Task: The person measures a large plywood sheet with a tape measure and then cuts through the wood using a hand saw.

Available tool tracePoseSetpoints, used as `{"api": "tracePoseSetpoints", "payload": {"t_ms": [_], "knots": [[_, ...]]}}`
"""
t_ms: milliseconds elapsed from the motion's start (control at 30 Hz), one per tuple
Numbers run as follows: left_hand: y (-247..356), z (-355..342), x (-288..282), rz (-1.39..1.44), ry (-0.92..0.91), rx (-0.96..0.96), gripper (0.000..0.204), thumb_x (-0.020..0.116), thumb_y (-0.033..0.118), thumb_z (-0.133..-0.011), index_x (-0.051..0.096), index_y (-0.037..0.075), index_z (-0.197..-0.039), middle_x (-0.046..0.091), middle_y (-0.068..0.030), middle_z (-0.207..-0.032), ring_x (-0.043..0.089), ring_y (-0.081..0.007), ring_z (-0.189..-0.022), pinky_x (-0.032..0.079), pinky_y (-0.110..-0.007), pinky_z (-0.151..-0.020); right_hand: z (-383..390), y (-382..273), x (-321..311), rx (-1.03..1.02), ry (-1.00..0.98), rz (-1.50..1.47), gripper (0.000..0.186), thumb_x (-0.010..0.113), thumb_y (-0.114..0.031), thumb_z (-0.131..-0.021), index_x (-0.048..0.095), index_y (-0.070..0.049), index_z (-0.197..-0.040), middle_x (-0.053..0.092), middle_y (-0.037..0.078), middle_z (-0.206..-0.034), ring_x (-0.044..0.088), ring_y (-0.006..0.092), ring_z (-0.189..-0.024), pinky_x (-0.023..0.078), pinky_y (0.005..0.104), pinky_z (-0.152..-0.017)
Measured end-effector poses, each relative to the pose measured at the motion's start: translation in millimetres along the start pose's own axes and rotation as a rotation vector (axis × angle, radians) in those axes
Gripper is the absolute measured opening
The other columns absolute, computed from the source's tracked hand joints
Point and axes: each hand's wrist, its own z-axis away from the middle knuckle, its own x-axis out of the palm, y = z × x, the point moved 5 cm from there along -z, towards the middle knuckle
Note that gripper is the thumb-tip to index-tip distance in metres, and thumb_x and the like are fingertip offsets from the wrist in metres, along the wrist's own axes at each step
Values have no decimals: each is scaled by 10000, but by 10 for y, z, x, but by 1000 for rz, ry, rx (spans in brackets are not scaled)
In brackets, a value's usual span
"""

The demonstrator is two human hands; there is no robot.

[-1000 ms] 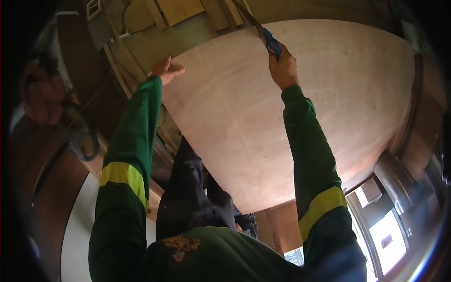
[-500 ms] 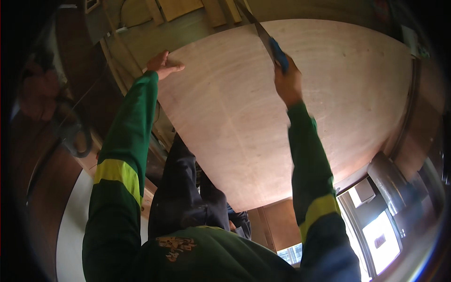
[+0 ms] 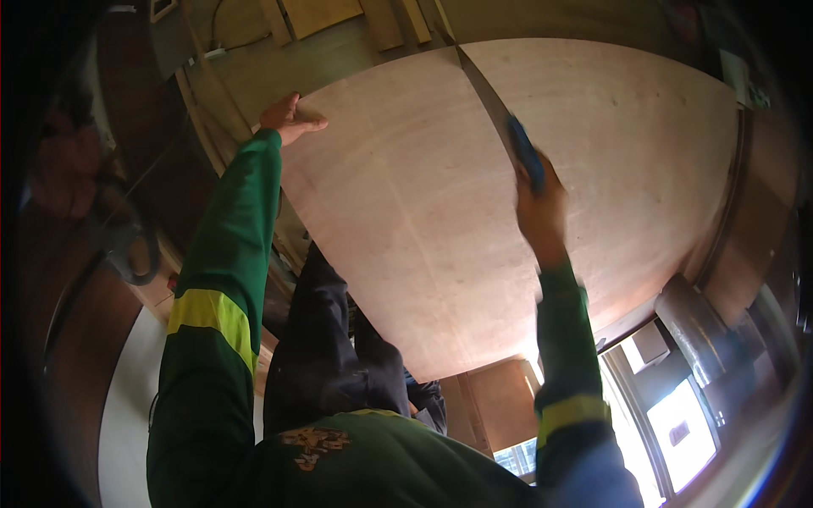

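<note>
A large pale plywood sheet (image 3: 406, 212) spreads in front of me. My right hand (image 3: 542, 203) is closed round the blue handle of a hand saw (image 3: 484, 91). The saw's blade slants up and left from the handle, meeting the sheet's far edge, and its tip reaches past that edge. At the sheet's left corner rests my left hand (image 3: 290, 118), thumb stretched over the top face and fingers spread at the edge. Part of those fingers is hidden.
Wood strips and boards (image 3: 381, 24) lie beyond the far edge. A dark looped object (image 3: 135, 254) is at the left, its kind unclear. To the lower right stand a shiny cylindrical roll (image 3: 694, 326) and a bright window (image 3: 682, 432).
My right hand has drawn the saw back toward me and slightly right along the sheet. The left hand stays at the corner.
</note>
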Motion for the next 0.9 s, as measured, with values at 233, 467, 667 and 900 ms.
{"api": "tracePoseSetpoints", "payload": {"t_ms": [233, 467, 667, 900], "knots": [[-4, -50, 62, 87, 4, -18, 990, 723, 601, -581, 381, -9, -1281, 533, -140, -1168, 509, -258, -1092, 396, -313, -926, -654, 116, 446, -131, 16, 18, 313, 524, -135, -841, 514, -38, -1139, 604, 243, -886, 576, 425, -831, 471, 425, -715], [-135, -17, -4, 0, 18, 15, 1007, 707, 652, -546, 415, -4, -1253, 566, -122, -1056, 545, -254, -999, 415, -318, -873, 512, -256, -520, 170, -135, 33, 303, 521, -91, -862, 519, -7, -1152, 631, 160, -805, 627, 209, -675, 484, 293, -606], [90, -188, 64, 13, 47, 79, 1030, 708, 655, -539, 404, -4, -1271, 561, -131, -1076, 541, -261, -1014, 409, -323, -890, -721, 290, 513, -47, 44, 9, 281, 527, -118, -838, 527, -30, -1104, 616, 222, -853, 580, 414, -815, 471, 411, -687], [-248, -145, 159, 48, 100, 61, 1046, 709, 647, -545, 374, 5, -1300, 527, -143, -1179, 505, -265, -1100, 388, -328, -944, 134, -176, -176, 7, -38, 57, 283, 526, -130, -857, 534, -16, -1117, 632, 200, -861, 628, 352, -774, 491, 381, -684]]}}
